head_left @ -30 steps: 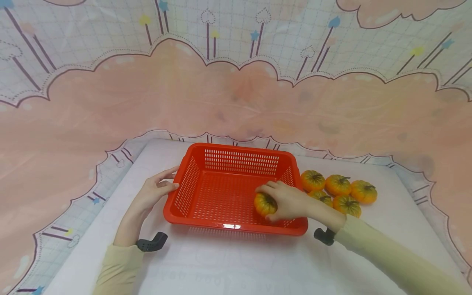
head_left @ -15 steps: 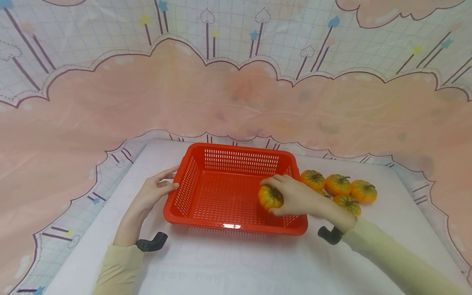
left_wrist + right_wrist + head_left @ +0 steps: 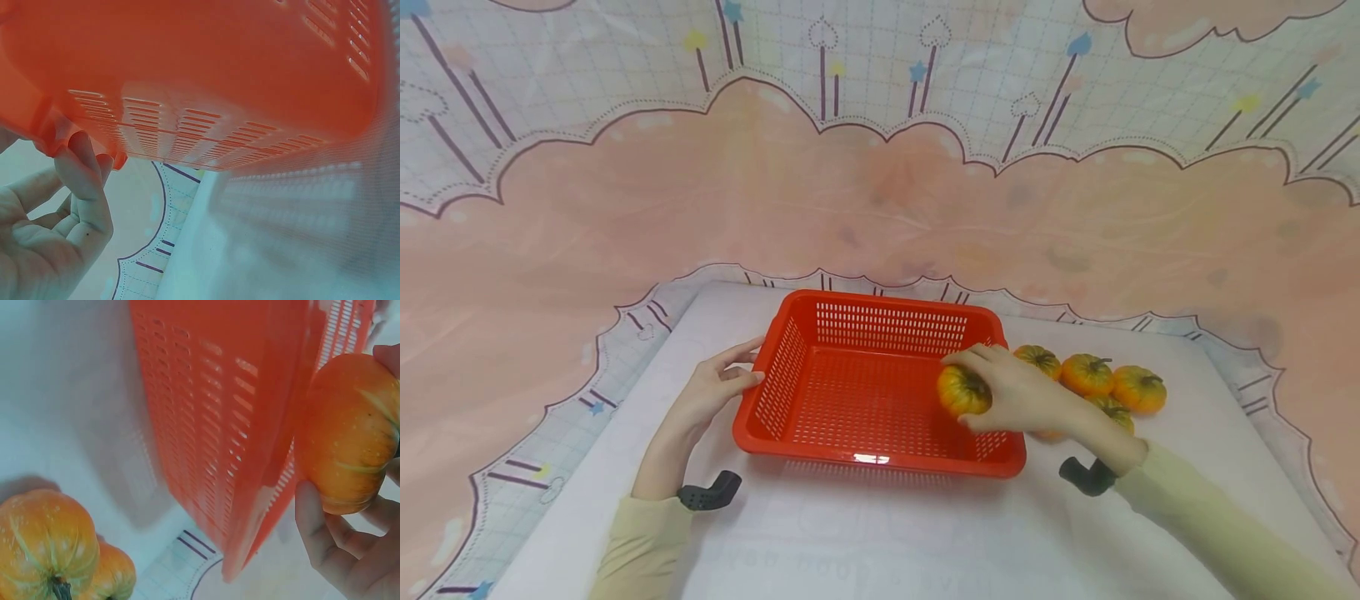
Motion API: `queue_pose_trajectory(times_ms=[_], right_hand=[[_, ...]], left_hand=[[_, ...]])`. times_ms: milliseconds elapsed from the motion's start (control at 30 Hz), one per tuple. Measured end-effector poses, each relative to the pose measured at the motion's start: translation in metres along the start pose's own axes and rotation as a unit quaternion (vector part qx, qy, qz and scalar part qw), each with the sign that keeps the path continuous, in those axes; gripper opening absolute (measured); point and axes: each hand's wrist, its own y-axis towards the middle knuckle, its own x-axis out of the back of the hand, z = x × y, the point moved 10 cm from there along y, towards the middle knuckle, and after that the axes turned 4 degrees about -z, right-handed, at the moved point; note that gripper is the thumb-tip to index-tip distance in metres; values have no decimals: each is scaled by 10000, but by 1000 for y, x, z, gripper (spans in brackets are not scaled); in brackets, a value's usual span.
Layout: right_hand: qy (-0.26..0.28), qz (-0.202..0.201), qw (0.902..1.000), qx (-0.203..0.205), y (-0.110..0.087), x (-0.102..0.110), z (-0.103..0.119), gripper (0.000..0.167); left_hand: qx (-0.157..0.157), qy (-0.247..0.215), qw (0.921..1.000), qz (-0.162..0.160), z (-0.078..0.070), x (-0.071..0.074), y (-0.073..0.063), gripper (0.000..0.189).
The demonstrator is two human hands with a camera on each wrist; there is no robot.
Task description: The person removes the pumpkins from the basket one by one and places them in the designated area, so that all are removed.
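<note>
A red plastic basket [image 3: 865, 400] with slotted walls stands mid-table. My left hand [image 3: 718, 385] grips its left rim; in the left wrist view, curled fingers [image 3: 84, 181] meet the rim's underside. Over the basket's right end, my right hand [image 3: 1018, 392] holds a small orange-yellow pumpkin [image 3: 961, 390] by its side. The right wrist view has that pumpkin [image 3: 350, 434] above the rim level, fingers and thumb around it. Nothing else shows inside the basket.
To the right of the basket lie several more small pumpkins [image 3: 1086, 375], partly hidden by my right forearm. White cloth covers the table [image 3: 850, 542]. A pink patterned curtain [image 3: 880, 208] hangs behind.
My right hand has lifted the pumpkin from low in the basket and moved it up and to the right. The left hand and the basket have stayed in place.
</note>
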Motion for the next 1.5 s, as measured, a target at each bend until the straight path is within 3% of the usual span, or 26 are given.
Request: queue_pose_trajectory(times_ms=[200,1500], right_hand=[[-214,-224,9991,273,-4,13,2,70],[-442,-808,9954,-258,-33,46,-39,73]], left_hand=[[10,34,10000,-8,0,0,0,60],[19,9,10000,-14,0,0,0,61]])
